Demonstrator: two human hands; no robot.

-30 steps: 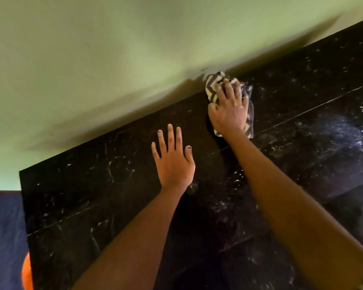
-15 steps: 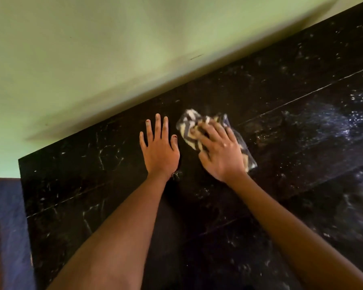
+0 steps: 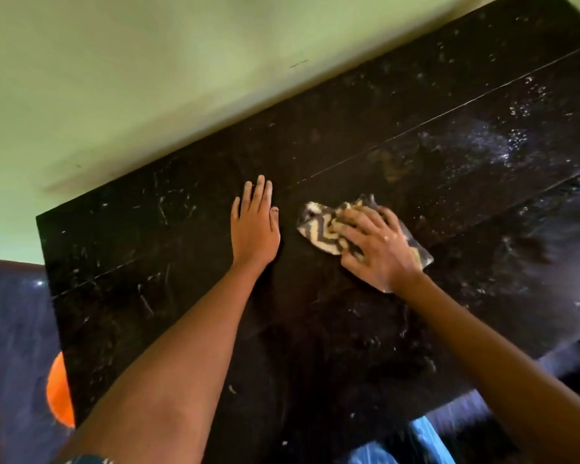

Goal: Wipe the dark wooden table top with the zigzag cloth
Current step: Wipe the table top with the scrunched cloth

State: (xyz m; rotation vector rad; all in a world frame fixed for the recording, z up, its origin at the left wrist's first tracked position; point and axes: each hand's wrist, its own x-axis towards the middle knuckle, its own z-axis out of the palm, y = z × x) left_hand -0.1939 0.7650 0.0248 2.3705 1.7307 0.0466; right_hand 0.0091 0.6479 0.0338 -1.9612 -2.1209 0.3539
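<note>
Cloth (image 3: 325,231): lies mid-bench, right of centre, bunched under the right hand (image 3: 375,249). Looks light, soft, limp; thin woven fabric w/ grey-and-cream zigzag. Will prob. fold and ruck up rather than slide flat, so best held w/ a broad palm on its middle, fingers spread over the folds, not pinched at a corner. One corner pokes out near side of the wrist, another far-left of the fingers.

Right hand: pressed down on the cloth, fingers bent a little over the wad, not clenched; grips by pressure more than by a pinch.

Left hand (image 3: 255,229): flat on bare bench just left of the cloth, fingers straight and together, holds nothing; seems to brace.

Bench (image 3: 181,296): dark wood, hard, glossy, plank seams running left-right. Surface scuffed w/ pale scratches at left; whitish specks and a dusty smear far right, well apart from the cloth. Judgement: that patch not yet wiped.

Green wall (image 3: 148,78) behind, matte. Orange round thing (image 3: 59,393) low left, off the bench.
</note>
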